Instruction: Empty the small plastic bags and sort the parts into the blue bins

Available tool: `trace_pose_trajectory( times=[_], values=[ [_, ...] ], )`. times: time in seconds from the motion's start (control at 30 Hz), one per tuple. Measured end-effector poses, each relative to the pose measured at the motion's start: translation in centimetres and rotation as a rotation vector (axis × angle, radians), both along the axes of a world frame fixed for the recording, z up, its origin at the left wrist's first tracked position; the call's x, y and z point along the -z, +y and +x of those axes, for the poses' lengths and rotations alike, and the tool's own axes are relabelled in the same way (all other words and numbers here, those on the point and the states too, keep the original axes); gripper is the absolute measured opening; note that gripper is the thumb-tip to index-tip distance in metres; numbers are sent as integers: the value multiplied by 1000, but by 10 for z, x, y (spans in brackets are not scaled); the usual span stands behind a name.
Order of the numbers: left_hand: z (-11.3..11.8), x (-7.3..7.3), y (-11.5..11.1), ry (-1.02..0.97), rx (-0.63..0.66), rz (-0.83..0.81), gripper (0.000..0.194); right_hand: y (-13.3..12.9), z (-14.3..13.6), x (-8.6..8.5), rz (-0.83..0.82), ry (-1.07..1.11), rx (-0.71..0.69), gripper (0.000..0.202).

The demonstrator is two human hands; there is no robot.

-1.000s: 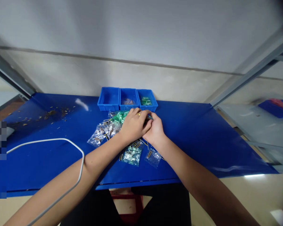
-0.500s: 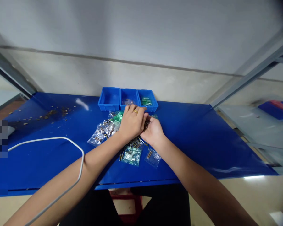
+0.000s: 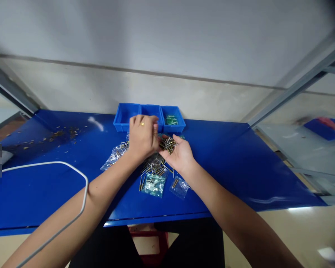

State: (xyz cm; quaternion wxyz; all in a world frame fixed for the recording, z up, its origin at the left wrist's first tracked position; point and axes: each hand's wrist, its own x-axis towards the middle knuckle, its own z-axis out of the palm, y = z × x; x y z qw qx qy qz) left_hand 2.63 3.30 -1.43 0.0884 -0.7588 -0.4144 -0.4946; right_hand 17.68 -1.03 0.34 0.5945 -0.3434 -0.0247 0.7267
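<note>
My right hand (image 3: 181, 154) is cupped palm up, holding a heap of thin silver and brass-coloured metal pins (image 3: 169, 144). Close beside its fingertips is my left hand (image 3: 142, 136), back upward, with a ring on one finger. Its fingers are curled down, and what they hold, if anything, is hidden. Below both hands lies a loose pile of similar pins (image 3: 156, 167). Around it are clear plastic bags: one with green pieces (image 3: 153, 185), one with a few brass-coloured pieces (image 3: 179, 187), and several more partly covered by my left forearm.
Three joined blue bins stand behind the hands: the left bin (image 3: 127, 115), the middle bin (image 3: 150, 109), partly hidden, and the right bin (image 3: 171, 120) with green pieces. Brown debris (image 3: 60, 134) is scattered on the blue tabletop (image 3: 226, 167). A white cable (image 3: 85, 190) loops over my left forearm.
My left hand has lifted off my right palm and moved left and slightly up, uncovering the heap of pins. My right hand stays nearly in place.
</note>
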Motion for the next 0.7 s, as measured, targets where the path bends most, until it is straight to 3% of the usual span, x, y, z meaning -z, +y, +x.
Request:
trace_pose_trajectory(
  times=[0.1, 0.23, 0.47, 0.7],
  values=[
    [-20, -1, 10, -50, -59, -9, 28, -4, 1, -6, -96, 43, -91, 36],
    [-39, 1, 18, -73, -109, -47, 30, -8, -1, -8, -99, 38, -145, 41],
    [-41, 7, 22, -52, -154, -92, 35, -7, 2, -5, -71, 59, -280, 43],
    [-62, -2, 24, -81, -159, -95, 39, -10, 1, -16, -83, 2, -282, 46]
  ],
)
